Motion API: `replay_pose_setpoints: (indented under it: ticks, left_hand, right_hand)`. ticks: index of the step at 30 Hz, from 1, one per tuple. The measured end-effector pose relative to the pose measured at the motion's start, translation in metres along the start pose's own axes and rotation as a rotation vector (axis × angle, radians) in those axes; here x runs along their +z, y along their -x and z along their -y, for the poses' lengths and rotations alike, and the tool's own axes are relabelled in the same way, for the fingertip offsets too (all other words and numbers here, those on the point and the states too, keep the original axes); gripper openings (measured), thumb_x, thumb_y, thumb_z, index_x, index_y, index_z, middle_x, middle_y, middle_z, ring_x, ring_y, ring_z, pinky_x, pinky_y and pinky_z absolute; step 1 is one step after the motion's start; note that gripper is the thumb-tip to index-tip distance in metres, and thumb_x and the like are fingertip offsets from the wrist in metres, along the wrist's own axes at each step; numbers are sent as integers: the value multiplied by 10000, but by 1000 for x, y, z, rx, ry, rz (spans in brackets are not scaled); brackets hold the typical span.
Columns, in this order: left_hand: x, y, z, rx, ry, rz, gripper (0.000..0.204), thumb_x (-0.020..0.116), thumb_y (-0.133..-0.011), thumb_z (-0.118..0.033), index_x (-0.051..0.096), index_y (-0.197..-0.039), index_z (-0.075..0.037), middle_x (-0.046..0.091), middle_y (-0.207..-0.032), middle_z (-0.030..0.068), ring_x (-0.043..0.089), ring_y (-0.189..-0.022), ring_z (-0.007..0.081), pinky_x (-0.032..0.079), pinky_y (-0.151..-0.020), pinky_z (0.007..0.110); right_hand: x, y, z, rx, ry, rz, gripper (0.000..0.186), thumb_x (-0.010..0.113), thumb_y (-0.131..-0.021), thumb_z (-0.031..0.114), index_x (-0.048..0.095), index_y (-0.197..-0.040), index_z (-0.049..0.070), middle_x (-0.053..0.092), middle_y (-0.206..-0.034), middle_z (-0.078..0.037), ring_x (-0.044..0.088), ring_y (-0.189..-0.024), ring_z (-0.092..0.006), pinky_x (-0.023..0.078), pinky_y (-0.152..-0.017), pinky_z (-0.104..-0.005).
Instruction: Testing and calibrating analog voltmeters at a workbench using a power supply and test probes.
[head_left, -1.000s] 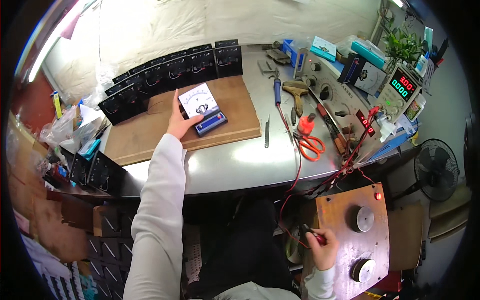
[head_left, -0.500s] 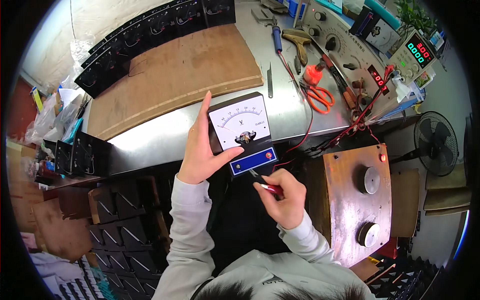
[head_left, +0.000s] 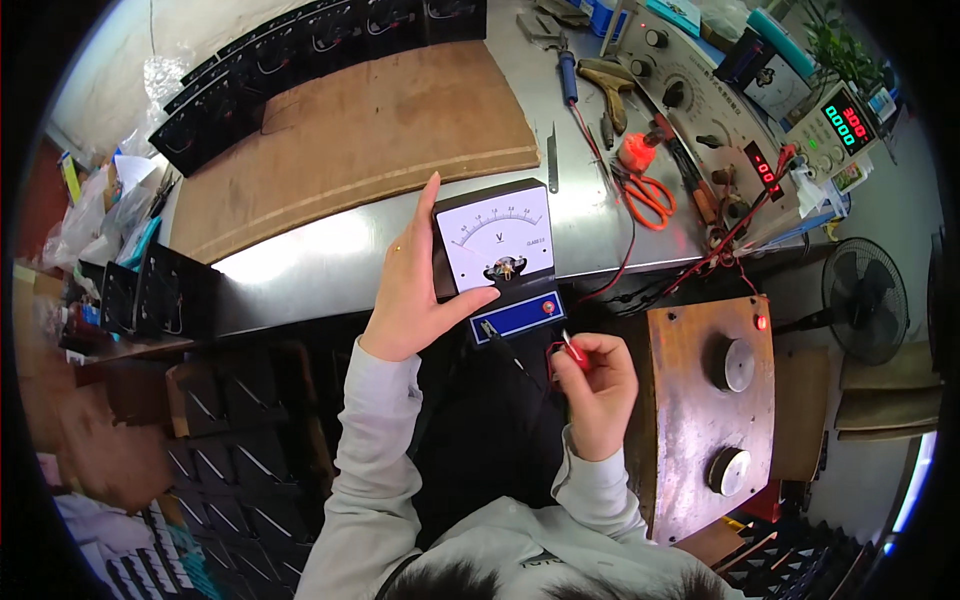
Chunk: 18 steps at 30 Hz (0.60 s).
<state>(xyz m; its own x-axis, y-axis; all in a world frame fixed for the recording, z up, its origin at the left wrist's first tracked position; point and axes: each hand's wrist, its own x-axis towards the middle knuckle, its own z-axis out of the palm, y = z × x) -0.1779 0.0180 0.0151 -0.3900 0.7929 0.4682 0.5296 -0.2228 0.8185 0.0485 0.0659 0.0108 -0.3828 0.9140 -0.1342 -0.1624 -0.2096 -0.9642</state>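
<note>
My left hand grips an analog voltmeter by its left side, the thumb lying across its lower front. The meter has a white scale face, a cutout showing its mechanism, and a blue terminal strip at the bottom. On the strip's left terminal sits a black alligator clip with a dark lead running down from it. Just below the right, red terminal, my right hand pinches a red alligator clip. Its metal tip points up towards the strip and appears apart from it.
A brown board lies on the metal bench, several black meter housings along its far edge. Orange-handled scissors, a red bottle and a test instrument stand right. A metal-topped box with two knobs is beside my right arm.
The black clip, held in my right hand along with the red one before, is now on the left terminal. My right hand has shifted right with the red clip.
</note>
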Motion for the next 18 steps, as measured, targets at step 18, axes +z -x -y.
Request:
replay_pose_setpoints:
  ticks: [18]
  left_hand:
    - [5, 0, -5, -65, 89, -21, 1110, 873, -699, -154, 193, -1567, -21, 595, -1306, 199, 588, -1227, 325, 446, -1043, 411]
  right_hand:
    - [-9, -38, 4, -244, 350, 81, 198, 819, -784, -8, 711, -949, -33, 701, -842, -55, 623, -732, -81, 495, -674, -219]
